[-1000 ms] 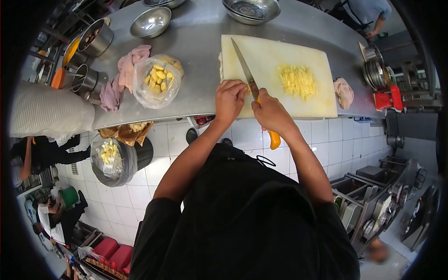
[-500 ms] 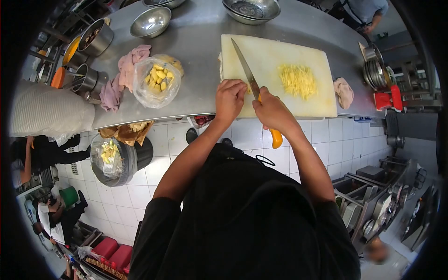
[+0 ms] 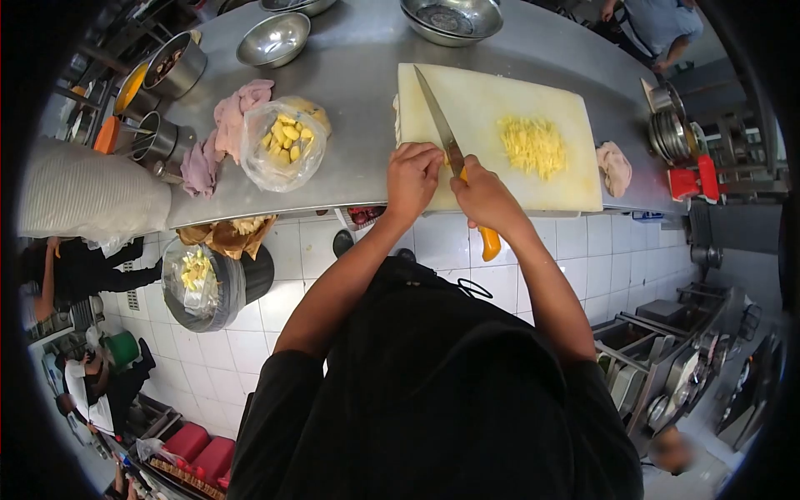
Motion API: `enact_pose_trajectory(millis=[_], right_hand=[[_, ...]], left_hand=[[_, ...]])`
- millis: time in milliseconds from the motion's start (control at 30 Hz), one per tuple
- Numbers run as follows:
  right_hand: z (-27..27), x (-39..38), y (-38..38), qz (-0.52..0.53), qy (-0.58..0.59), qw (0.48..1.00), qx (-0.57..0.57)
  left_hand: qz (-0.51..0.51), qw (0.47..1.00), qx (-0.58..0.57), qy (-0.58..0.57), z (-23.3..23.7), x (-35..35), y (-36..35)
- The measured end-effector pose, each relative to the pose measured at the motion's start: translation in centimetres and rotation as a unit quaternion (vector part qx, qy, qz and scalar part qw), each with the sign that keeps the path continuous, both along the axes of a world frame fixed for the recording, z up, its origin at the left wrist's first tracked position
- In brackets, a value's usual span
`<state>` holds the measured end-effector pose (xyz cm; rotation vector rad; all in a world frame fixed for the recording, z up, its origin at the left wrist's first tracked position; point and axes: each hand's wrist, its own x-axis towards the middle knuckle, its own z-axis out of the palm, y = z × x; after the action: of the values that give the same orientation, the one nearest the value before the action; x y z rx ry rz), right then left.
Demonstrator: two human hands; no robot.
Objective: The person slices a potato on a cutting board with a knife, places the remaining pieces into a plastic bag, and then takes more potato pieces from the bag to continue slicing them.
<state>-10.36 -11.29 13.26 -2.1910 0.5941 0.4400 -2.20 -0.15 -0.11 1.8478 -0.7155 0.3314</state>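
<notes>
My right hand (image 3: 485, 196) is closed around the yellow handle of a knife (image 3: 437, 112), whose long blade lies over the left part of the white cutting board (image 3: 475, 87) and points away from me. Beside the blade is my left hand (image 3: 413, 179), its fingers curled and pressed together at the board's near edge. A bit of yellow shows by those fingertips, but what they hold is mostly hidden. Thin yellow strips (image 3: 533, 147), like cut ginger, lie in a pile on the right half of the board.
Left of the board stands a clear plastic bag (image 3: 292, 171) of peeled yellow pieces, near pink cloths (image 3: 237, 112). Metal bowls (image 3: 273, 40) sit at the back. A pink cloth (image 3: 614, 169) lies right of the board. Below the counter is a lined bin (image 3: 233, 312) of scraps.
The knife's handle end has shifted very slightly up and left with my right hand. The view has moved a little; the strips and my left hand look the same.
</notes>
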Motion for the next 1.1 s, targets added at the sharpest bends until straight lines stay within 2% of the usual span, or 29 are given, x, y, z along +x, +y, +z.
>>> enact_pose_trajectory(millis=[367, 500, 700, 800, 1100], right_hand=[[1.0, -0.5, 0.9, 0.005, 0.007, 1.0, -0.013], [-3.5, 0.2, 0.5, 0.019, -0.054, 0.997, -0.053], [-0.4, 0.3, 0.0, -0.004, -0.008, 1.0, 0.008], [1.0, -0.1, 0.1, 0.006, 0.021, 1.0, -0.009], [0.8, -0.2, 0.8, 0.0, 0.013, 1.0, -0.013]], left_hand=[[0.002, 1.0, 0.005, 0.005, -0.1, -0.2, 0.1], [0.0, 1.0, 0.004, 0.011, -0.3, -0.1, 0.1], [-0.003, 1.0, 0.005, -0.001, -0.1, 0.1, 0.0], [0.0, 1.0, -0.002, -0.002, -0.3, -0.1, 0.0], [0.0, 1.0, -0.001, -0.009, -0.3, 0.0, 0.0]])
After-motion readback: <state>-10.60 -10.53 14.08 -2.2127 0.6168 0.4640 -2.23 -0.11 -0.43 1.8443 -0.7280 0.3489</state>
